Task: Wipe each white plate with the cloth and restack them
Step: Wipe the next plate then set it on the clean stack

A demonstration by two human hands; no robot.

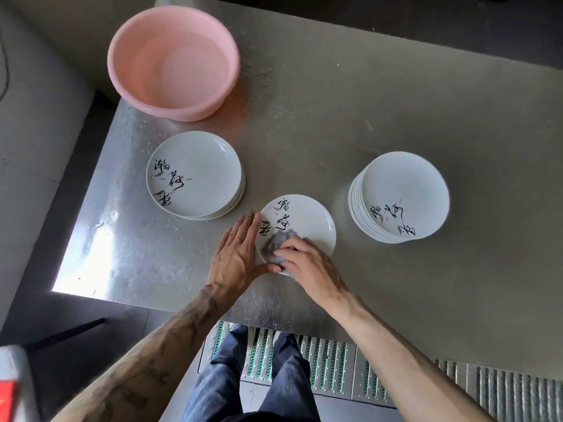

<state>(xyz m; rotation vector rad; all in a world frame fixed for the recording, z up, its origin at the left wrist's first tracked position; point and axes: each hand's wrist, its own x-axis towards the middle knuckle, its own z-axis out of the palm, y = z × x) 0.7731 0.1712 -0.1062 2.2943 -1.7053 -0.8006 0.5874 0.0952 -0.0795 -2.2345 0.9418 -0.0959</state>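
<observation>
A single white plate (pixel 307 220) with black calligraphy lies on the steel table near its front edge. My right hand (pixel 304 260) presses a grey cloth (pixel 278 245) onto the plate's near side, fingers curled over it. My left hand (pixel 236 251) lies flat against the plate's left rim, fingers straight, thumb along the near edge. A low stack of the same plates (pixel 198 175) sits to the left. A taller stack (pixel 402 193) stands to the right.
A pink plastic basin (pixel 173 60) holding water stands at the back left of the steel table (pixel 335 117). The table's left edge drops off beside the low stack. A metal floor grate (pixel 335 360) lies below the front edge.
</observation>
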